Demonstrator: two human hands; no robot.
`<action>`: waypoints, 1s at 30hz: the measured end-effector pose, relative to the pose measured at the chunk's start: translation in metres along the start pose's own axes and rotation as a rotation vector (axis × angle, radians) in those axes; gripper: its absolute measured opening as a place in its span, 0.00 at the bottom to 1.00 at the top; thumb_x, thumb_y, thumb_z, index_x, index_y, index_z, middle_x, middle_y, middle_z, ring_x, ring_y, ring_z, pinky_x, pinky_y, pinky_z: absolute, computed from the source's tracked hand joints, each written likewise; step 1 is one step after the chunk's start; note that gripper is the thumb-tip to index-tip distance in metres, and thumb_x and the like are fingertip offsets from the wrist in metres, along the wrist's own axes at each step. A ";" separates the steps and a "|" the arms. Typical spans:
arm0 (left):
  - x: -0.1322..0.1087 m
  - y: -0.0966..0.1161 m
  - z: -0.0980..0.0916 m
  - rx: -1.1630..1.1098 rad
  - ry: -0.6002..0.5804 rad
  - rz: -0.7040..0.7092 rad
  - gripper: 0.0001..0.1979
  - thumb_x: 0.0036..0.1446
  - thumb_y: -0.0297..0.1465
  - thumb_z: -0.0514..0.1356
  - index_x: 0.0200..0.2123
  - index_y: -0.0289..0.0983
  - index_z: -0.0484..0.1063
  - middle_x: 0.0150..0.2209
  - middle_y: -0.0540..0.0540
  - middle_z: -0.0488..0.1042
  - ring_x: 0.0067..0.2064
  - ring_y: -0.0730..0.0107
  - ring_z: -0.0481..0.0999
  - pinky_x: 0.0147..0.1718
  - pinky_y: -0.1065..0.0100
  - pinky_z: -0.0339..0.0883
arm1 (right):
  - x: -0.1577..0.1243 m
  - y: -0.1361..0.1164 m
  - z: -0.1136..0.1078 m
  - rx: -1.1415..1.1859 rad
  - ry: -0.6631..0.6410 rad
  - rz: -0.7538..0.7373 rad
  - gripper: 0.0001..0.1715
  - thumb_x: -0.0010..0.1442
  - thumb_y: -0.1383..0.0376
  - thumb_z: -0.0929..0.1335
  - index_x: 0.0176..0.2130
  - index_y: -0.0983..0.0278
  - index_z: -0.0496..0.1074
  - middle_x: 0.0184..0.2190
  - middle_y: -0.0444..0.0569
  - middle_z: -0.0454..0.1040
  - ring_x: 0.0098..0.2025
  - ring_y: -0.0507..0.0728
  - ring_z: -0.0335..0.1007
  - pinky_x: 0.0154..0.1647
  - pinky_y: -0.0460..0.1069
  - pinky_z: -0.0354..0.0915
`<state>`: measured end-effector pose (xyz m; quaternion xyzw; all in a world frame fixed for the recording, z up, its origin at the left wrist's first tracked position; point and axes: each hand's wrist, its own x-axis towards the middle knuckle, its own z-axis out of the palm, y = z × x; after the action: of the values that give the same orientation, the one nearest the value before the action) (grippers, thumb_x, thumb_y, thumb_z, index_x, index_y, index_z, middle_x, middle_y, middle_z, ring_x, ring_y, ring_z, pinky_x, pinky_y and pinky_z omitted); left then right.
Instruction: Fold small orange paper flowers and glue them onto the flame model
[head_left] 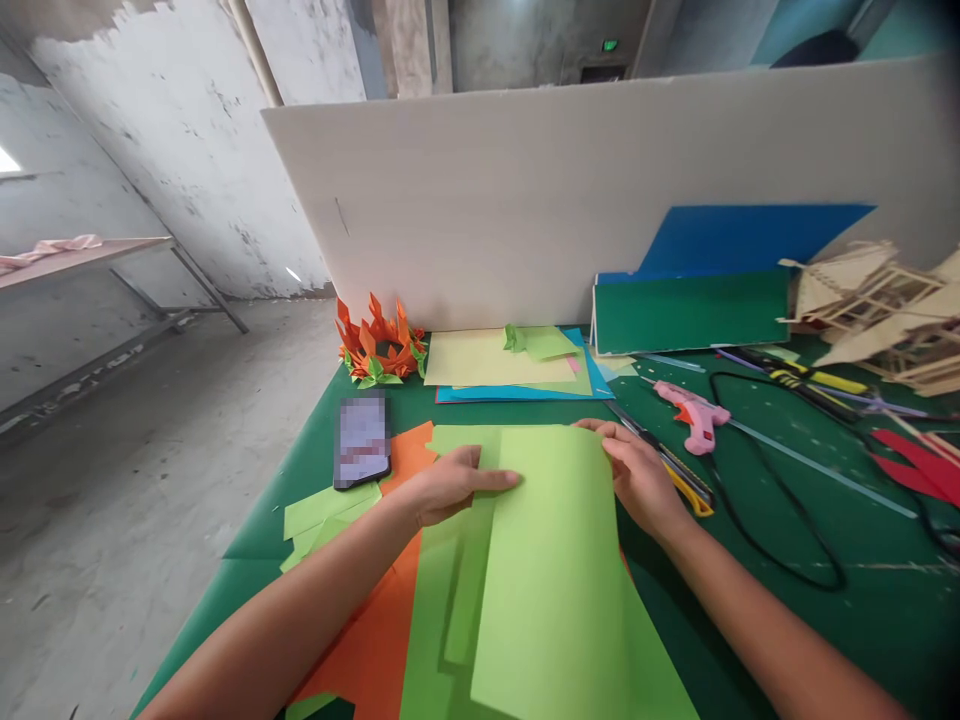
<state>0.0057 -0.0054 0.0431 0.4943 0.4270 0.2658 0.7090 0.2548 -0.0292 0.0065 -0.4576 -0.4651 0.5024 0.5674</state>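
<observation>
A large light-green sheet of paper lies in front of me, its right part curved over toward the left. My left hand holds the far left part of the flap, with the thumb stretched flat on top and the other fingers partly hidden. At the far right corner, my right hand pinches the sheet where it bends over. Beneath and to the left, orange paper sticks out. Cut light-green strips lie beside my left forearm.
A phone and an orange paper crown stand at the left. Behind are stacked coloured sheets. To the right lie a utility knife, a pink glue gun with its black cord, and wooden models. A white board closes the back.
</observation>
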 end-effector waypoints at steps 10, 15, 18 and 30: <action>0.007 -0.013 0.013 -0.144 0.073 0.083 0.27 0.40 0.38 0.74 0.44 0.34 0.73 0.43 0.38 0.80 0.43 0.53 0.80 0.44 0.54 0.73 | -0.015 -0.001 0.007 0.159 -0.097 0.350 0.38 0.53 0.50 0.72 0.59 0.47 0.57 0.54 0.46 0.73 0.49 0.62 0.75 0.46 0.56 0.72; 0.005 -0.017 0.020 -0.081 0.108 0.129 0.26 0.46 0.43 0.70 0.45 0.35 0.71 0.46 0.38 0.78 0.47 0.51 0.79 0.46 0.51 0.73 | -0.020 -0.005 0.013 0.105 -0.112 0.402 0.42 0.47 0.56 0.77 0.57 0.52 0.60 0.53 0.50 0.75 0.47 0.65 0.77 0.44 0.59 0.74; 0.002 -0.020 0.025 -0.004 0.124 0.145 0.26 0.50 0.45 0.67 0.48 0.37 0.68 0.52 0.39 0.76 0.52 0.50 0.76 0.48 0.52 0.72 | -0.019 -0.005 0.015 0.076 -0.012 0.389 0.46 0.43 0.58 0.78 0.57 0.54 0.60 0.50 0.50 0.77 0.45 0.66 0.77 0.41 0.59 0.75; -0.002 -0.023 0.041 -0.065 0.115 0.163 0.26 0.53 0.44 0.65 0.51 0.39 0.65 0.53 0.40 0.75 0.56 0.50 0.73 0.47 0.54 0.73 | -0.022 -0.006 0.016 0.060 0.030 0.335 0.48 0.42 0.59 0.79 0.57 0.53 0.59 0.50 0.50 0.77 0.45 0.67 0.77 0.41 0.60 0.75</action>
<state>0.0388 -0.0352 0.0284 0.4881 0.4165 0.3641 0.6751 0.2381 -0.0511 0.0129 -0.5190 -0.3585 0.5967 0.4960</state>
